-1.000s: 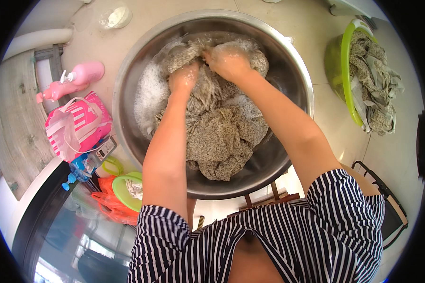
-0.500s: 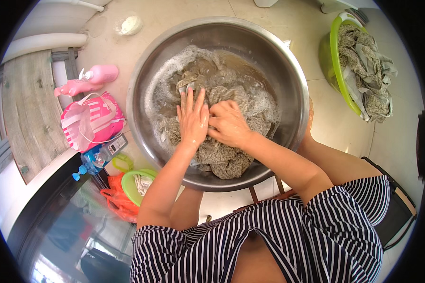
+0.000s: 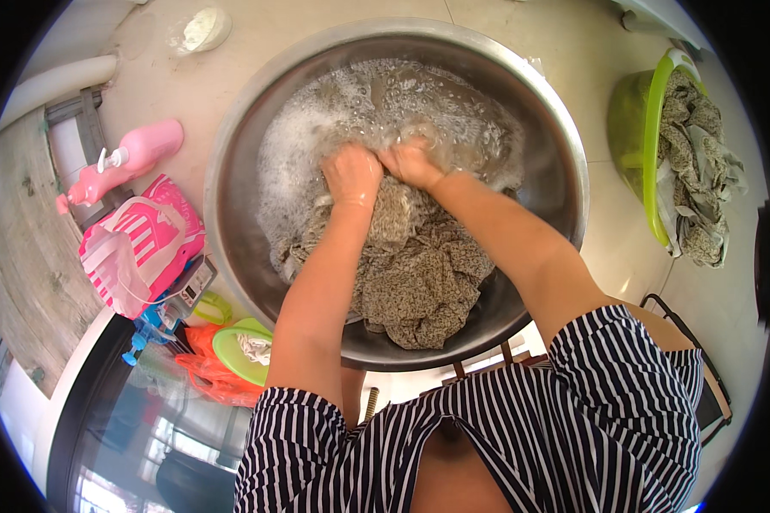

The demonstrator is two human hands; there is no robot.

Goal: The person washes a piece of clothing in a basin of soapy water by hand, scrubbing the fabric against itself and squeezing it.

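A wide steel basin holds sudsy water and a wet brown-and-cream patterned cloth. My left hand is curled over the far part of the cloth, its fingertips lost in the foam. Close beside it, my right hand is closed on the same cloth, with the fingers partly under splashing water. The thumbs of both hands nearly meet. Nearer me, the cloth lies bunched above the water against the basin's near side.
At the right stands a green basket heaped with similar cloth. To the left lie a pink pump bottle, a pink-and-white bag, a red plastic bag and a small green bowl. A white tub sits at the far left.
Both hands have pushed away from me into the water, carrying the cloth along. The left hand, flat with fingers spread before, is now curled. Foam and splashes have spread across the far side.
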